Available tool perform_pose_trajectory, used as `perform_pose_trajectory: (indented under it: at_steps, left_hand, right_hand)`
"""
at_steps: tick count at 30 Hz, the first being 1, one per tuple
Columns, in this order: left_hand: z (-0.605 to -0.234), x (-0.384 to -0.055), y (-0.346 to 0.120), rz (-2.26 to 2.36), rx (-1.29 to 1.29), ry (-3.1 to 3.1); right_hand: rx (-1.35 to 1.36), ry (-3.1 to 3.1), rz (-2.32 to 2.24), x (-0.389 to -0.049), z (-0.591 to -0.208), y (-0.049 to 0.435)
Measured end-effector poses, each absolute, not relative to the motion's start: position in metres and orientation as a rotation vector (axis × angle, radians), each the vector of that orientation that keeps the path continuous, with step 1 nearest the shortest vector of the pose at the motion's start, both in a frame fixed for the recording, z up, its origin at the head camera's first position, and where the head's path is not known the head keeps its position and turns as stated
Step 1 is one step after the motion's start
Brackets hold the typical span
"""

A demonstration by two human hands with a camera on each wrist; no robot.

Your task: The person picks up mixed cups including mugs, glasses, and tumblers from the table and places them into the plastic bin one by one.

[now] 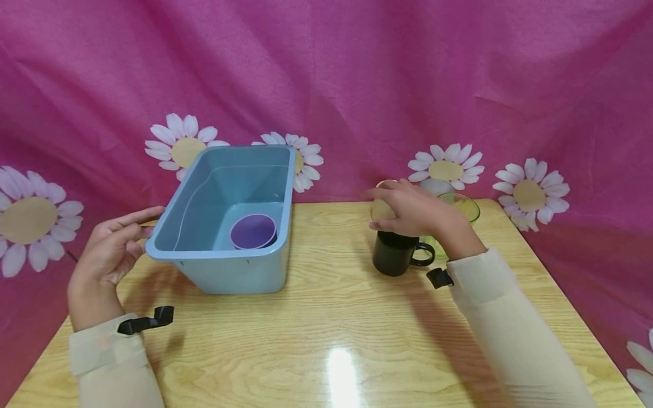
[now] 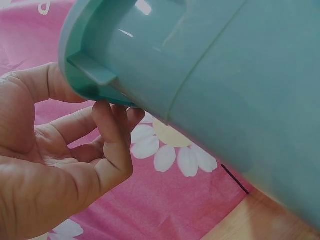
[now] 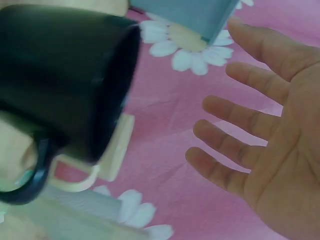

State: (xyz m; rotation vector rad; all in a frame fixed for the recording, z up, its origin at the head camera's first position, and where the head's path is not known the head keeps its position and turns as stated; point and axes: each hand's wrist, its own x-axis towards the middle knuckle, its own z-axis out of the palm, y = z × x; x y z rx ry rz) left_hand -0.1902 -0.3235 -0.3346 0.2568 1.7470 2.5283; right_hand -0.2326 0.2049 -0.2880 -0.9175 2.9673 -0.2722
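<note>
At the left of the head view, my left hand (image 1: 109, 246) holds the rim of a blue plastic tub (image 1: 240, 275). In the left wrist view, the fingers curl in under that rim (image 2: 65, 50). A purple round cup or bowl (image 1: 252, 231) sits inside the tub, near its front wall. My right hand (image 1: 413, 208) hovers over a black mug (image 1: 391, 255), its fingers spread and holding nothing. The black mug stands upright, handle to the right. Behind it is a cream mug (image 3: 117, 150), mostly hidden by my hand in the head view.
A green-tinted glass vessel (image 1: 471, 209) stands right of the mugs, partly behind my right forearm. Beside it is a greyish clear item (image 1: 437, 187), also partly covered. The wooden table (image 1: 326, 317) ends against a pink flowered cloth (image 1: 347, 113).
</note>
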Motion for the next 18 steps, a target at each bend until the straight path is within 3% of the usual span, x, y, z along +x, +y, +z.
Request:
perform_pose_trajectory:
  at_steps: [18]
  left_hand:
    - [-0.33, -0.187, -0.323, 2.511, 0.204, 1.758]
  right_hand:
    - [-0.891, 2.91, -0.31, -0.223, -0.338, 0.24]
